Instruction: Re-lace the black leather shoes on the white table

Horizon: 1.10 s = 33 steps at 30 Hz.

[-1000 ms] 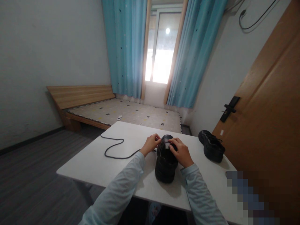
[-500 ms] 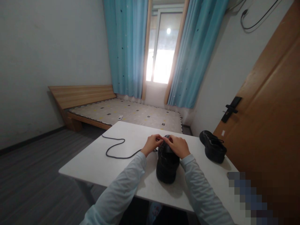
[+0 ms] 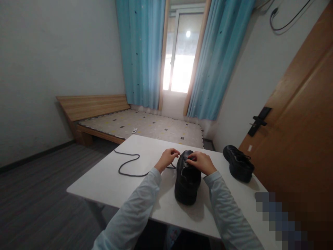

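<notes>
In the head view, the left hand [image 3: 167, 160] pinches the limp lace [image 3: 131, 175]; the right hand [image 3: 203, 162] touches the shoe [image 3: 186, 191], its pinch unclear. Lower centre, the shoe looks light, fairly stiff, best steadied by its sides.

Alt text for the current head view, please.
A person's left hand and right hand are at the front of a black shoe on a white table. A dark cord curves across the table on the left; a second shoe sits near the right edge, and a bed stands beyond.
</notes>
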### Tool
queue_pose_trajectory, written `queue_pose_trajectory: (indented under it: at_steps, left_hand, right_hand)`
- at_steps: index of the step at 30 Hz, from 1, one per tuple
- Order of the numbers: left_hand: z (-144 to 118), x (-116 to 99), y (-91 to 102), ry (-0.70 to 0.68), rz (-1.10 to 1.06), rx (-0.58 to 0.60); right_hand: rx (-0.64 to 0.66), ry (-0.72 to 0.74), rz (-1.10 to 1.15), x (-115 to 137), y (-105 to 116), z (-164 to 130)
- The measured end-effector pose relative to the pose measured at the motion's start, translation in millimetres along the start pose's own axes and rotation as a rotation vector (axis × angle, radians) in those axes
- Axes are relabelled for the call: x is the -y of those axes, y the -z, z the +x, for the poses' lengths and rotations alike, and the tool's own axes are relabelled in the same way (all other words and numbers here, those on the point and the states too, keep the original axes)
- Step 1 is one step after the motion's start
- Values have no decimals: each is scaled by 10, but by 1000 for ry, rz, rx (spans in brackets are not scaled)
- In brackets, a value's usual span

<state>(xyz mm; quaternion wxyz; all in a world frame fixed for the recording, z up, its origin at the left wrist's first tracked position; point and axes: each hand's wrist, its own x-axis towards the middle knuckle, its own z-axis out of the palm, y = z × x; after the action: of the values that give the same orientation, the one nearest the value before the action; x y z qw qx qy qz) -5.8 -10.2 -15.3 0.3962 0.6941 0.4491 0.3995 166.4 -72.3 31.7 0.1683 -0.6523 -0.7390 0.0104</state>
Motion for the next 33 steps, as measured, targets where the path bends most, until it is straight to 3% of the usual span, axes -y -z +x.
queue_pose_trajectory:
  at_steps: [9,16,26,33]
  left_hand:
    - [-56,0,-6,-33,46,-3]
    - [-66,-25,-52,-185,218,-85]
    - [-95,-43,-66,-201,227,-113]
    - [-72,40,-123,-100,180,-187]
  right_hand:
    - [-10,11,-21,37,-2,-10]
    - [-31,22,-105,59,-11,11]
    - [-67,14,-275,222,-71,9]
    - [-72,-3,-316,260,-101,15]
